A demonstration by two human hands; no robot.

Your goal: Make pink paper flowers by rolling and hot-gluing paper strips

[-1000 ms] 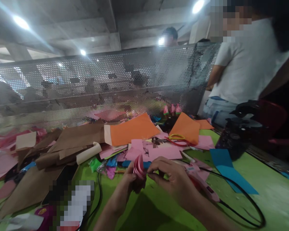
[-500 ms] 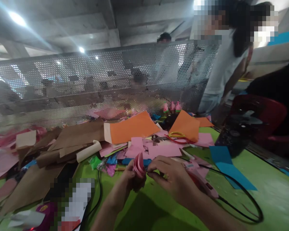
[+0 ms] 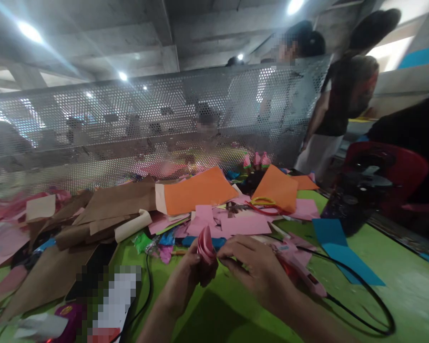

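A pink paper flower (image 3: 206,245) with curled, layered petals stands upright in my left hand (image 3: 191,269), whose fingers are wrapped round its base. Beside it, my right hand (image 3: 252,262) has thumb and forefinger pinched together at the flower's right edge. What lies between those fingertips is too small to make out. Just right of my right hand, a pink glue gun (image 3: 302,269) rests on the green table (image 3: 207,319), its black cord looping to the right. Pink paper sheets (image 3: 245,226) lie right behind the flower.
Orange paper (image 3: 200,190), brown paper (image 3: 119,202) and scissors with red and yellow handles (image 3: 266,205) clutter the back. A blue paper strip (image 3: 346,252) lies at right, near a dark round-topped object (image 3: 357,205). A perforated metal screen (image 3: 146,124) stands behind; people are beyond it.
Both hands keep nearly the same pose around the flower. In the background at right, the person in white is replaced by others, one in a dark top. The view has shifted slightly.
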